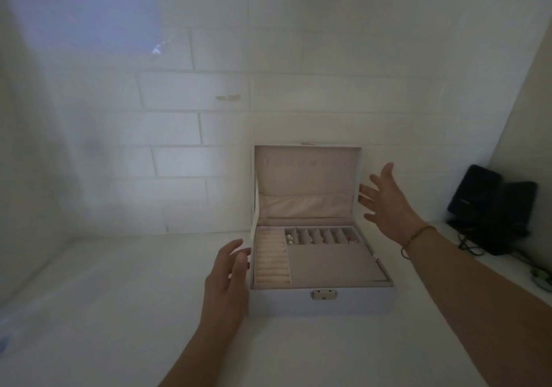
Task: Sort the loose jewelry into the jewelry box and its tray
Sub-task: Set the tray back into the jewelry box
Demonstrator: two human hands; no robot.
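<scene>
Standing on a white counter [119, 312] against brick wall [268, 58]: open jewelry box [321, 300].

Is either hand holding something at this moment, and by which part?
Nothing is held. The left hand hovers open beside the white rectangular jewelry box; the right hand is open, its fingertips at the raised lid's right edge.

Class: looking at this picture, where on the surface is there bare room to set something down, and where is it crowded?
Bare: the white surface left of the left hand, and the strip in front of the jewelry box. Crowded: the right corner, with dark devices and cables.
</scene>
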